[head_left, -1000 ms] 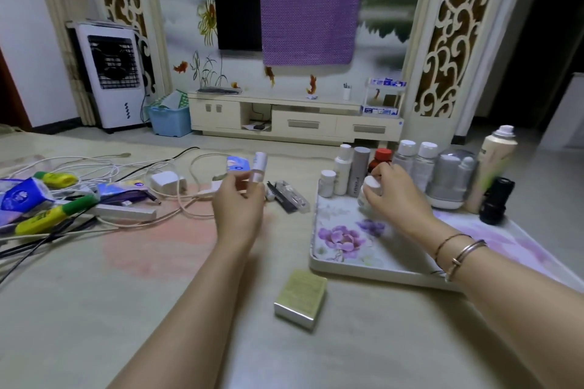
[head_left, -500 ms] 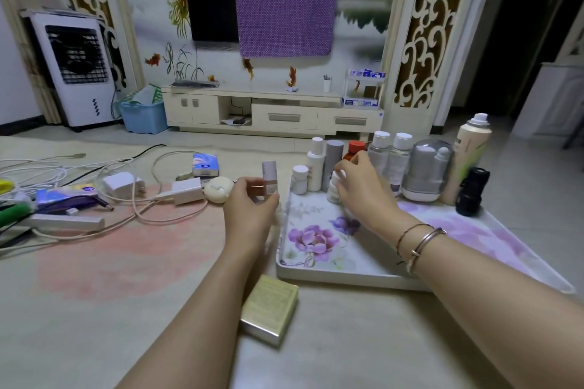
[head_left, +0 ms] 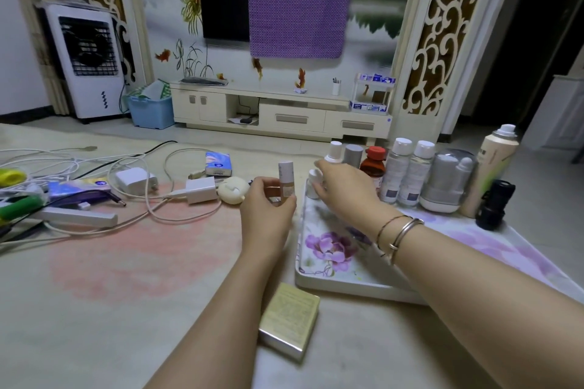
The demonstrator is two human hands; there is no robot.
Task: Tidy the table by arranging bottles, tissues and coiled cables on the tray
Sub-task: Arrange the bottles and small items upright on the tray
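My left hand (head_left: 268,211) grips a slim small bottle (head_left: 286,180) with a white cap, upright, just left of the floral tray (head_left: 347,289). My right hand (head_left: 344,191) reaches over the tray's back left corner with fingers stretched out, its fingertips beside a small white bottle (head_left: 313,185) standing there. What lies under its palm is hidden. A row of bottles (head_left: 407,170) lines the tray's back edge, ending in a tall cream spray bottle (head_left: 493,167). Loose white cables (head_left: 177,211) with chargers (head_left: 200,193) and a blue tissue packet (head_left: 218,164) lie on the table to the left.
A gold box (head_left: 289,319) lies near my left forearm, in front of the tray. A round cream object (head_left: 234,189), a white power strip (head_left: 76,215), another tissue packet (head_left: 79,188) and yellow-green items (head_left: 9,177) clutter the left. A black canister (head_left: 494,205) stands on the tray.
My left hand carried the slim bottle rightward to the tray's edge. My right hand, which held a white bottle over the tray, now has its fingers spread. The camera has swung right.
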